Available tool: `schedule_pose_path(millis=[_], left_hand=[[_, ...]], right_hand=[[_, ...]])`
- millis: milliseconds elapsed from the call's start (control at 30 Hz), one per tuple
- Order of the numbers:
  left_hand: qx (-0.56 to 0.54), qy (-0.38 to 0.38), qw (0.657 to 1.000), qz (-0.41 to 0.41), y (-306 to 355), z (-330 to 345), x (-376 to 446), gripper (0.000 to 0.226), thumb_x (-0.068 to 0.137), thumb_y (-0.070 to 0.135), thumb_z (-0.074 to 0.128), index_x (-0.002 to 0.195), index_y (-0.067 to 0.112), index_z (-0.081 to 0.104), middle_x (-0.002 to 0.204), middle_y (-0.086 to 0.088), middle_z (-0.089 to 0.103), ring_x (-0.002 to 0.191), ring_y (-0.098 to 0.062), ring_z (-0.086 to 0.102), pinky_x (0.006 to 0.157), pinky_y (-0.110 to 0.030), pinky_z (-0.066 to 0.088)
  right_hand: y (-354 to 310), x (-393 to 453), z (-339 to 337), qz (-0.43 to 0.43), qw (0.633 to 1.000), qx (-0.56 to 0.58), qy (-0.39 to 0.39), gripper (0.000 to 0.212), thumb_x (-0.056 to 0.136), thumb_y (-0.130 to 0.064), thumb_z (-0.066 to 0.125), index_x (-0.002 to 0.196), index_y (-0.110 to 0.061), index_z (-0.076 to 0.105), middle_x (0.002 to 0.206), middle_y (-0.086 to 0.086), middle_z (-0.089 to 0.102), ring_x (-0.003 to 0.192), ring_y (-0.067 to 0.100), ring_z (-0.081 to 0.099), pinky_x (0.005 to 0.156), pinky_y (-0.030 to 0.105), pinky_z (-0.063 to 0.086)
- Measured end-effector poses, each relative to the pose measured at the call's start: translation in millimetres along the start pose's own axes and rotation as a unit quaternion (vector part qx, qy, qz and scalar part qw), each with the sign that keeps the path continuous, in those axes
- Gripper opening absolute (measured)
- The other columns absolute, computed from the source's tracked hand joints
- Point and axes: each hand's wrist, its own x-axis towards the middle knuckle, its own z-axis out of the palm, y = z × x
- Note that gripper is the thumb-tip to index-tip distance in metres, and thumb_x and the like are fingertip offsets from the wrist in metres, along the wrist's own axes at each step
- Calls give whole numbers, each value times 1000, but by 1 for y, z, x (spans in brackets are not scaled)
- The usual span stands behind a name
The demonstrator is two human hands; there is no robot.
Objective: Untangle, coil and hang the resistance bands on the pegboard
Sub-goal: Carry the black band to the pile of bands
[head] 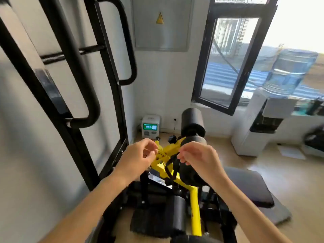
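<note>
Untangling step: my right hand grip pinches the black band; left hand grip curled, contents unclear. Next: free the loop.

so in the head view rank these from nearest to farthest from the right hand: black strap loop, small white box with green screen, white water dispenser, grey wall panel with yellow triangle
1. Black strap loop: hanging from the right hand.
2. Small white box with green screen: on the floor, ahead and left.
3. White water dispenser: to the right, by the window.
4. Grey wall panel with yellow triangle: high on the wall.

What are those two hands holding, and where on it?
The right hand pinches a dark band loop at its top, with the rest hanging below. The left hand has curled fingers, but anything held there is too blurred to tell.
</note>
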Motion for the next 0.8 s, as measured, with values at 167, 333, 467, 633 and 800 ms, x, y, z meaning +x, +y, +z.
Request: schedule_pose_path(millis=[167,333,467,633,800], left_hand=[[38,-123,988,-84,-34,71,35,8,89,14,56,96,17,60,101,-3,67,96,-17,61,90,-34,49],[21,-127,985,-115,-49,118,49,8,88,13,57,92,20,59,99,-2,67,95,-16,61,88,-31,49],[8,-128,985,-115,-56,137,55,10,89,11,56,90,20,58,95,-2,67,91,-16,63,87,-30,50],[1,-98,989,-106,-62,150,65,15,89,10,55,100,21,55,98,1,64,95,-15,62,87,-29,51],[36,-181,982,34,-45,152,72,85,77,26,73,144,26,21,150,6,22,138,-13,16,109,-31,21]], right_hand=[[81,11,-13,80,965,-250,15,15,87,-3,58,94,-7,70,100,6,68,87,13,60,85,25,47],[160,55,-45,134,893,-424,-72,57,92,-21,54,143,-11,32,156,9,15,143,29,9,114,43,16],[199,86,-54,227,898,-367,-86,64,96,-34,46,148,-10,16,155,11,14,143,32,12,115,46,17],[188,85,-58,155,903,-398,-57,28,99,-17,42,122,-3,47,121,17,50,105,33,53,84,34,44],[127,4,-42,85,950,-287,-90,20,96,-13,47,107,-1,58,100,10,63,87,18,60,74,17,45]])
